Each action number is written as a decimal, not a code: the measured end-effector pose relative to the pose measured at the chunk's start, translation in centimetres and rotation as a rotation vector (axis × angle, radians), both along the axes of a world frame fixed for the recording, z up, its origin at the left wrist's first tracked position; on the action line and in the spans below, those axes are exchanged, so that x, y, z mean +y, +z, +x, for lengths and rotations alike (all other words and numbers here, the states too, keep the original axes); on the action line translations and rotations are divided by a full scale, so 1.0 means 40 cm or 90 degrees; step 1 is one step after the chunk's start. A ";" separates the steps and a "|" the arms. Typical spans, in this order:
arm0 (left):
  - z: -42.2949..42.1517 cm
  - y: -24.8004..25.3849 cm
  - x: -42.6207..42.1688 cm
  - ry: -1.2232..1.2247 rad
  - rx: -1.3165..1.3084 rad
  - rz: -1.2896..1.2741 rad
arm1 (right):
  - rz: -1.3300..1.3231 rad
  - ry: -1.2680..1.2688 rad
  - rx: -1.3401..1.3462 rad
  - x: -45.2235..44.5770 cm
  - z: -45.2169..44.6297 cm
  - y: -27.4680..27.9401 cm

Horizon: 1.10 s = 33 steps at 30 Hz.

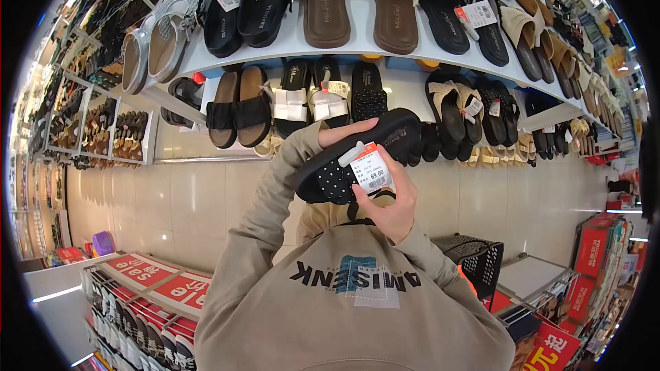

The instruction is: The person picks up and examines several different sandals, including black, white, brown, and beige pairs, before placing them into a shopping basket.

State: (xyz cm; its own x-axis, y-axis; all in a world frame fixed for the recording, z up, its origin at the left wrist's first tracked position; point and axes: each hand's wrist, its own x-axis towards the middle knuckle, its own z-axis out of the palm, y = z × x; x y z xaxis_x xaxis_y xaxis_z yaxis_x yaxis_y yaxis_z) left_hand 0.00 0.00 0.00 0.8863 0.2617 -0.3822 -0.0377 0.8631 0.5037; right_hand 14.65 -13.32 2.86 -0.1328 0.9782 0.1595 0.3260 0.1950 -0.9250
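Note:
In the head view, my left hand [346, 132] grips a black slide sandal [395, 132] along its far side, with part of the hand hidden behind the sole. White dots cover the sandal's strap. The sandal is tilted in front of my chest, away from the shelf. A white and orange price tag [372, 172] reading 69.00 hangs from it by a white plastic piece. My right hand [397, 200] pinches this tag between thumb and forefinger, turned face up. On the lower shelf stands a single dotted black slide [369, 89] of similar look.
A white upper shelf [289, 57] carries rows of sandals, including brown slides with beaded straps [327, 10]. Below it are white-strapped slides [291, 99]. A black basket [471, 254] sits near my right side. Behind me stands a rack with red sale signs [148, 271].

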 end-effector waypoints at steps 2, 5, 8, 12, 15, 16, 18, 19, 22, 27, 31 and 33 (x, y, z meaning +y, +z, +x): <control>-0.002 -0.007 0.000 0.025 -0.006 0.005 | 0.113 -0.042 -0.057 0.004 -0.003 -0.006; 0.019 0.006 -0.013 0.146 -0.042 -0.029 | 0.118 -0.126 0.036 0.012 0.014 -0.002; 0.034 -0.072 -0.020 0.314 -0.106 0.016 | 0.029 -0.176 0.205 0.025 0.043 -0.071; 0.075 -0.107 -0.115 0.567 -0.144 0.039 | -0.371 -0.111 0.484 0.017 0.088 -0.192; 0.127 -0.124 -0.171 0.734 -0.024 0.307 | -0.500 0.073 0.736 -0.001 0.109 -0.186; 0.123 -0.129 -0.178 0.698 -0.013 0.448 | -0.478 -0.019 0.701 0.000 0.102 -0.184; 0.107 -0.087 -0.217 0.613 0.043 0.561 | -0.433 -0.121 0.686 0.009 0.148 -0.276; 0.092 -0.062 -0.228 0.560 0.074 0.626 | -0.408 -0.130 0.697 0.026 0.156 -0.238; 0.057 -0.040 -0.232 0.430 -0.005 0.658 | -0.316 -0.261 0.544 0.045 0.223 -0.156; -0.036 -0.201 -0.281 0.286 -0.017 0.368 | -0.242 -0.244 0.433 0.073 0.360 -0.133; 0.032 -0.129 -0.266 0.382 -0.059 0.318 | -0.200 -0.204 0.416 0.088 0.444 -0.124; 0.058 -0.124 -0.260 0.384 -0.044 0.330 | -0.242 -0.176 0.467 0.098 0.481 -0.127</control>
